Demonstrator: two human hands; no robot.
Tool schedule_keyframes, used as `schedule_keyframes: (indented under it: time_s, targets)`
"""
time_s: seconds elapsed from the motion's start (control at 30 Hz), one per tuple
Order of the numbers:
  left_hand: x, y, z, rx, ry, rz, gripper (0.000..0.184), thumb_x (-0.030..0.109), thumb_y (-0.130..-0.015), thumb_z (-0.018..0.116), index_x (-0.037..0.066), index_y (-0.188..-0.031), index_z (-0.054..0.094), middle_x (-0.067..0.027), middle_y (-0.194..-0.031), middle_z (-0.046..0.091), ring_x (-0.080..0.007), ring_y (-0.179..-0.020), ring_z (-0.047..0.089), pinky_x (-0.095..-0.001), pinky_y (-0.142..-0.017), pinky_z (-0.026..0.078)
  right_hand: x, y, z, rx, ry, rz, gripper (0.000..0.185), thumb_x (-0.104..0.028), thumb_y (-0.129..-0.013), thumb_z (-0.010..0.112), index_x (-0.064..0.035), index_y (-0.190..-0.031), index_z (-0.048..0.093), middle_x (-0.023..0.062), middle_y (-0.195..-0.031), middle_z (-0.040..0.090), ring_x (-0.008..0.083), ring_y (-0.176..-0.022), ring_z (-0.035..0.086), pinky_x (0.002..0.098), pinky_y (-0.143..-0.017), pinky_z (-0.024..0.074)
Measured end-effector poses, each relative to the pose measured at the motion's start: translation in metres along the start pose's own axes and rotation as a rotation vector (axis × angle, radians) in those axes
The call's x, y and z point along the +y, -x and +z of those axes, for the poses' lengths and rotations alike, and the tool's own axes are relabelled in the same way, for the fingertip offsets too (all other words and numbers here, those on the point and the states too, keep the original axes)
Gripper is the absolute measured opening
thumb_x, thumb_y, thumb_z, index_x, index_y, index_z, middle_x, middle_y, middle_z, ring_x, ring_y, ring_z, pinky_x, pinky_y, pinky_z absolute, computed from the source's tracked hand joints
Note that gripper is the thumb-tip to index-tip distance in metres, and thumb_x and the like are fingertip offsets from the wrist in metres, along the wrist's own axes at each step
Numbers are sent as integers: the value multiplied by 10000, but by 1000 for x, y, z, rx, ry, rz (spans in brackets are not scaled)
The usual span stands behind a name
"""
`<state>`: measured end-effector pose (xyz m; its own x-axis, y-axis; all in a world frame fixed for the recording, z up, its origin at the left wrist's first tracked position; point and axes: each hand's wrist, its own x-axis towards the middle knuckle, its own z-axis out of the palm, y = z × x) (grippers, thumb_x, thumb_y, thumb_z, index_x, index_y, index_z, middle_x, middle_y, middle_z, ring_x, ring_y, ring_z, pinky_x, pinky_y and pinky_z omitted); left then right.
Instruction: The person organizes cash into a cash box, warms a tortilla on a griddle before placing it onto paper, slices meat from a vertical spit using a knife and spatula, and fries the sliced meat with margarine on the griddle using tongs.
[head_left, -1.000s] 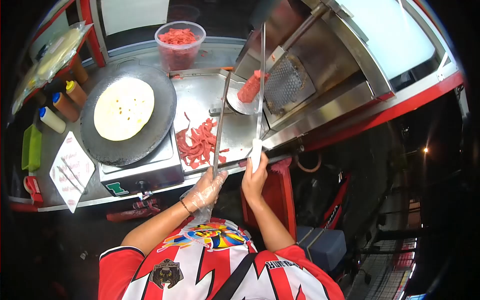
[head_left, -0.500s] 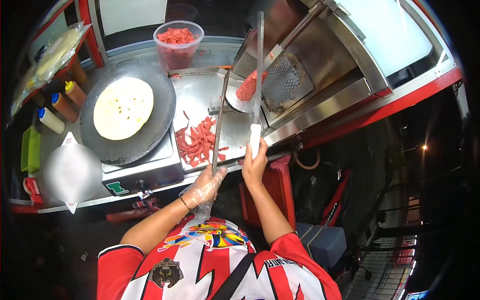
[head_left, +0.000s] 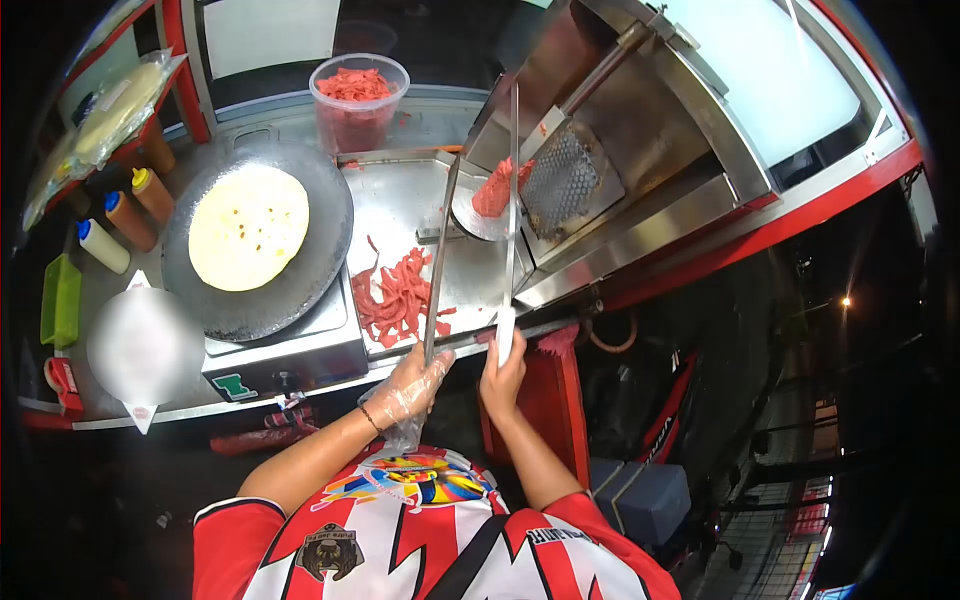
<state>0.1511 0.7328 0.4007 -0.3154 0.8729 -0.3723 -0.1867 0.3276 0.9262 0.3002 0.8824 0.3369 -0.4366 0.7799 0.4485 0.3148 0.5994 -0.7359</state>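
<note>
My left hand (head_left: pixel 408 388), in a clear plastic glove, is closed around the lower end of a long metal tool (head_left: pixel 440 250). In my right hand (head_left: pixel 503 378) is the white handle of a long knife (head_left: pixel 513 200), its blade pointing up and away. The blade crosses in front of a stack of red meat (head_left: pixel 492 192) on a round metal plate (head_left: pixel 480 228). Red meat strips (head_left: pixel 400 295) lie on the steel tray (head_left: pixel 385 190) beyond my left hand. A round flatbread (head_left: pixel 248 228) rests on the black griddle (head_left: pixel 325 225) to the left.
A clear tub (head_left: pixel 358 120) of red meat pieces stands behind the tray. Squeeze bottles (head_left: pixel 130 220), a green container (head_left: pixel 61 300) and a paper sheet (head_left: pixel 140 283) are at the left. The steel grill housing (head_left: pixel 700 210) rises at the right.
My right hand and the knife have moved down toward my body and slightly left. My left hand and its tool have barely moved.
</note>
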Motion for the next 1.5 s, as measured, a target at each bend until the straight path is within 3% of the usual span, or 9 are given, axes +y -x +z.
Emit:
schedule_keyframes:
  time_s: [0.1, 0.3, 0.53, 0.63, 0.83, 1.0, 1.27, 1.33, 1.5]
  targets:
    - [0, -1, 3, -1, -12, -9, 569, 543, -1059, 524, -10, -1162, 436, -35, -628, 480, -166, -472, 547, -336, -456, 504, -31, -64, 7, -50, 32, 63, 354, -110, -1045, 583, 5, -1361, 475, 280, -1010, 672, 466, -907, 669, 478, -805, 522]
    - [2, -9, 1, 18, -17, 7, 550, 540, -1058, 530, 3, -1142, 447, -48, -648, 497, -173, -478, 554, -340, -457, 503, 31, 53, -14, -96, 36, 140, 418, -110, -1027, 610, -6, -1405, 463, 246, -1176, 697, 369, -1047, 723, 444, -900, 547]
    - [-1, -12, 5, 6, -6, 20, 558, 507, -1067, 530, -22, -1202, 416, -46, -633, 489, -181, -474, 558, -348, -453, 506, -18, -38, -2, -178, -107, 230, 369, -149, -1039, 609, -26, -1362, 479, 215, -1014, 692, 337, -895, 716, 439, -771, 538]
    - [-1, -22, 2, 11, -28, 8, 580, 527, -1062, 527, -25, -1201, 421, -51, -634, 485, -186, -472, 558, -354, -454, 509, 17, 34, -18, -115, -17, 118, 361, -160, -1038, 611, -28, -1349, 484, 232, -1023, 692, 376, -900, 721, 453, -777, 542]
    - [3, -25, 7, 26, -31, 3, 580, 531, -1060, 530, -12, -1221, 408, -51, -656, 497, -184, -484, 568, -352, -459, 503, -21, -51, -10, -254, 37, 187, 364, -167, -1044, 608, -37, -1358, 478, 245, -973, 702, 414, -874, 726, 435, -727, 548]
    - [16, -35, -3, 24, -41, 20, 678, 565, -1039, 524, -93, -1183, 444, -91, -656, 550, -209, -530, 615, -374, -502, 513, 8, 19, -37, -185, 105, 40, 386, -140, -1039, 610, -16, -1376, 468, 280, -999, 699, 444, -897, 722, 471, -742, 551]
    - [14, -52, -4, 19, 4, 4, 622, 579, -1042, 503, -22, -1192, 442, -71, -624, 531, -198, -497, 582, -363, -476, 499, -27, -17, -75, -329, 270, 164, 314, -214, -1034, 613, -92, -1303, 506, 317, -902, 684, 542, -872, 664, 583, -672, 506]
    - [15, -57, -6, 7, 15, -6, 547, 592, -1054, 485, 47, -1006, 485, -21, -591, 466, -156, -476, 537, -332, -466, 498, -16, 21, -126, -405, 339, 266, 364, -253, -1019, 644, -110, -1326, 510, 315, -931, 692, 537, -907, 672, 588, -709, 514]
    - [8, -46, -11, -55, 36, 6, 628, 586, -1033, 517, -18, -1193, 449, -76, -633, 544, -211, -507, 608, -366, -476, 503, -64, 11, -205, -499, 265, 234, 392, -158, -983, 671, -21, -1335, 569, 253, -952, 726, 389, -897, 750, 430, -759, 563]
